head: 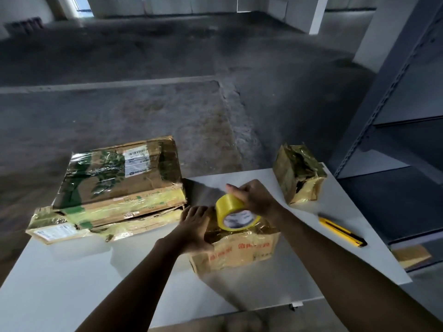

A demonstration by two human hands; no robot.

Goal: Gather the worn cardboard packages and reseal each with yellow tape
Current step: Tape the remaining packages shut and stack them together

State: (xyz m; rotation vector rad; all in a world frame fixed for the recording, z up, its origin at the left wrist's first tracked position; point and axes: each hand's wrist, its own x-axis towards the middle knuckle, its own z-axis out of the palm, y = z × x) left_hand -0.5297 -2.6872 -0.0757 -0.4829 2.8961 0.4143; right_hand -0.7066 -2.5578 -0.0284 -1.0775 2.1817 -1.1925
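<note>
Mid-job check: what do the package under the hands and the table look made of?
The package: brown cardboard, creased and worn, under glossy yellowish tape that crinkles and glints. The table: smooth matte white board, perhaps laminate or painted; cannot tell which.

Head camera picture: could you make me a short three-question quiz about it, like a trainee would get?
1. True or false: the right hand holds the tape roll.
2. Where does the yellow knife lie? A) on the table, right of both hands; B) in the left hand; C) on a chair.
3. Fill in: the left hand rests flat on the ___ with red print.

Key: 1 true; 2 A; 3 box.
</note>
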